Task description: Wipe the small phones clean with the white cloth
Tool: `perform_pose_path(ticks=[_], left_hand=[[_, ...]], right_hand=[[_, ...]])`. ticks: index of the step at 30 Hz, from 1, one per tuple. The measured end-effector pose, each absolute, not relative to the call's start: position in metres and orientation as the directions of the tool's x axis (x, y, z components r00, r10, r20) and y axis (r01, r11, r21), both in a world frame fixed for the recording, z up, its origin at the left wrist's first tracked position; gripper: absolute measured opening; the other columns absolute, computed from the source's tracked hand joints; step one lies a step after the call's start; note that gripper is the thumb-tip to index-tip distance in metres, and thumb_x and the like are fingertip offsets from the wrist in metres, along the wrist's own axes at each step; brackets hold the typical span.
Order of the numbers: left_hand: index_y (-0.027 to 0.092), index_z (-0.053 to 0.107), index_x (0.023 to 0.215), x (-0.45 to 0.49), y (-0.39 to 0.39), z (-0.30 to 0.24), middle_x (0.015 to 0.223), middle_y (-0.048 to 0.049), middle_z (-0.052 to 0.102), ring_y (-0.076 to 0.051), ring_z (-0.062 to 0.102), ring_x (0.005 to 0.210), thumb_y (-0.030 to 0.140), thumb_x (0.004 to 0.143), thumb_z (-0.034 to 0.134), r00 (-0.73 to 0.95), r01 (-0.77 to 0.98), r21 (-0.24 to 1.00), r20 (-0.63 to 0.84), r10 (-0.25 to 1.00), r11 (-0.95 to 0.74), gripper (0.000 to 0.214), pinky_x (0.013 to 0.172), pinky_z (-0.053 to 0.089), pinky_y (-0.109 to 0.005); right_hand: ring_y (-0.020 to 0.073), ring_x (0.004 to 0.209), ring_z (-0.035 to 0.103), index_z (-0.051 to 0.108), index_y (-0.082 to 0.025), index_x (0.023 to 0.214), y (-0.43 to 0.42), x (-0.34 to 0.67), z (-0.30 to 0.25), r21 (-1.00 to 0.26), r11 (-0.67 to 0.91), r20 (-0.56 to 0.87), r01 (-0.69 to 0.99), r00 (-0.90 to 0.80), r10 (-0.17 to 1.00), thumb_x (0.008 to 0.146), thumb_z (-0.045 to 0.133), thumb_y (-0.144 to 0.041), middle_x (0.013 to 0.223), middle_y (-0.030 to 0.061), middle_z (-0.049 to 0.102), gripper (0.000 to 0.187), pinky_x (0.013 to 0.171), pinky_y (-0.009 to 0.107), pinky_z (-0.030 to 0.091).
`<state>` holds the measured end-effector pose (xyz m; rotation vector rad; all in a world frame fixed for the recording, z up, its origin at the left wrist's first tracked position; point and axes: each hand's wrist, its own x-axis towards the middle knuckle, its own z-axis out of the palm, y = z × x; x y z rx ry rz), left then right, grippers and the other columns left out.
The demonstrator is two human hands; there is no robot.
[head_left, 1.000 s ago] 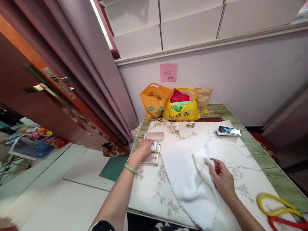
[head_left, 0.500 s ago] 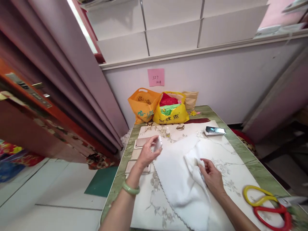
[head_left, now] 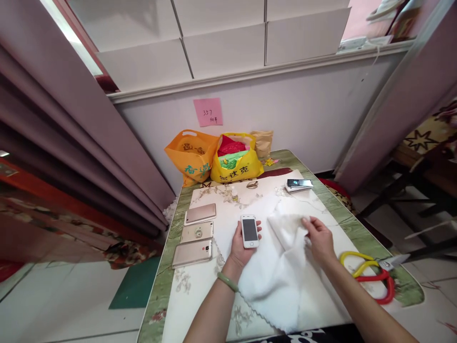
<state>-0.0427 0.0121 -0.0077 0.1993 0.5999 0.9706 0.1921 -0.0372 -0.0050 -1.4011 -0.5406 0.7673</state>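
Since the earlier frame, the white phone (head_left: pixel 249 232) has travelled from beside the row of three phones (head_left: pixel 193 253) to a place over the white cloth (head_left: pixel 269 281), and its screen now faces up. The left hand (head_left: pixel 240 245) is closed around the phone, fingers wrapping its far edge; the right hand (head_left: pixel 321 238), apart from it, pinches a raised fold of the cloth. Judged risk: the phone rests largely on the palm, so a tilt or a loosened thumb could let it slide off. A hard pull on the cloth could also shift its scalloped edge against the nearby phones. The scissors (head_left: pixel 383 275) lie with handles spread near the right forearm; a careless sweep could catch them. Surface: a green table (head_left: pixel 160 295) under a pale floral sheet (head_left: pixel 193 297), with an orange bag (head_left: pixel 180 159) and a yellow bag (head_left: pixel 237 174) at the back. Room: pale wall (head_left: pixel 303 105), pink note (head_left: pixel 208 112), mauve curtains (head_left: pixel 143 162), light tiled floor (head_left: pixel 89 295).
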Motion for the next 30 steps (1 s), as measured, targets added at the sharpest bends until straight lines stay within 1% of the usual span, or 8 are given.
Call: perform_pose_path(ticks=[6,8,10,13,17,23,26,30], left_hand=[[0.009,0.064,0.113,-0.041,0.016,-0.010,0.111,-0.0174,0.069,-0.021,0.067,0.084,0.048,0.089,0.053,0.441,-0.710,0.393,-0.399,0.804,0.585,0.047,0.069,0.053,-0.032],[0.010,0.066,0.109,-0.041,0.016,-0.013,0.105,-0.0150,0.071,-0.022,0.068,0.083,0.048,0.089,0.053,0.434,-0.725,0.377,-0.400,0.807,0.576,0.044,0.071,0.053,-0.033],[0.011,0.067,0.103,-0.043,0.015,-0.015,0.094,-0.0122,0.073,-0.023,0.068,0.083,0.049,0.088,0.055,0.454,-0.736,0.330,-0.407,0.792,0.591,0.043,0.077,0.052,-0.035],[0.010,0.068,0.102,-0.047,0.013,-0.018,0.094,-0.0128,0.073,-0.028,0.067,0.093,0.054,0.085,0.056,0.494,-0.737,0.286,-0.391,0.776,0.613,0.049,0.091,0.048,-0.040],[0.011,0.066,0.112,-0.047,0.012,-0.017,0.106,-0.0152,0.071,-0.031,0.065,0.103,0.059,0.084,0.055,0.472,-0.749,0.318,-0.359,0.805,0.581,0.057,0.098,0.044,-0.044],[0.009,0.067,0.106,-0.045,0.010,-0.010,0.094,-0.0155,0.073,-0.031,0.068,0.097,0.065,0.080,0.055,0.466,-0.717,0.337,-0.421,0.778,0.611,0.063,0.094,0.049,-0.043],[0.009,0.068,0.096,-0.045,0.009,-0.010,0.088,-0.0166,0.073,-0.032,0.068,0.097,0.070,0.077,0.055,0.485,-0.690,0.306,-0.477,0.733,0.656,0.065,0.092,0.051,-0.046],[0.014,0.067,0.091,-0.043,0.013,-0.014,0.094,-0.0135,0.073,-0.030,0.067,0.102,0.066,0.080,0.055,0.381,-0.739,0.337,-0.506,0.774,0.584,0.055,0.094,0.050,-0.044]], right_hand=[[0.0124,0.064,0.059,0.064,-0.017,0.095,-0.013,0.162,0.046,-0.958,0.223,0.059,-0.180,0.639,0.767,0.074,0.072,-0.046,0.079,0.0002,0.065,0.037,0.060,0.023,0.049],[0.0154,0.070,0.063,0.066,-0.017,0.097,-0.017,0.129,0.049,-0.979,0.192,0.145,-0.068,0.425,0.894,0.080,0.066,-0.046,0.084,0.0032,0.068,0.033,0.064,0.027,0.052],[0.0174,0.074,0.066,0.069,-0.018,0.099,-0.024,0.101,0.045,-0.976,0.192,0.199,0.097,0.063,0.978,0.085,0.062,-0.042,0.090,0.0054,0.070,0.029,0.067,0.029,0.054],[0.0187,0.086,0.067,0.068,-0.021,0.108,-0.032,0.085,0.035,-0.873,0.329,0.340,0.361,-0.034,0.940,0.094,0.050,-0.032,0.100,0.0073,0.069,0.025,0.077,0.032,0.055],[0.0209,0.101,0.064,0.065,-0.022,0.116,-0.037,0.097,0.021,-0.606,0.489,0.523,0.628,-0.148,0.839,0.097,0.044,-0.024,0.108,0.0090,0.069,0.029,0.088,0.037,0.053],[0.0236,0.138,0.037,0.032,-0.022,0.149,-0.044,0.096,0.000,-0.354,0.721,0.350,0.596,-0.630,0.693,0.099,0.044,-0.041,0.148,0.0076,0.044,0.055,0.114,0.046,0.030],[0.0241,0.144,0.025,0.012,-0.021,0.154,-0.036,0.090,-0.004,-0.344,0.691,0.230,0.636,-0.657,0.718,0.096,0.041,-0.055,0.156,0.0081,0.026,0.074,0.118,0.046,0.022],[0.0229,0.145,0.021,0.007,-0.021,0.154,-0.017,0.084,-0.006,-0.306,0.626,0.183,0.717,-0.601,0.778,0.095,0.037,-0.059,0.158,0.0071,0.020,0.077,0.118,0.046,0.017]])
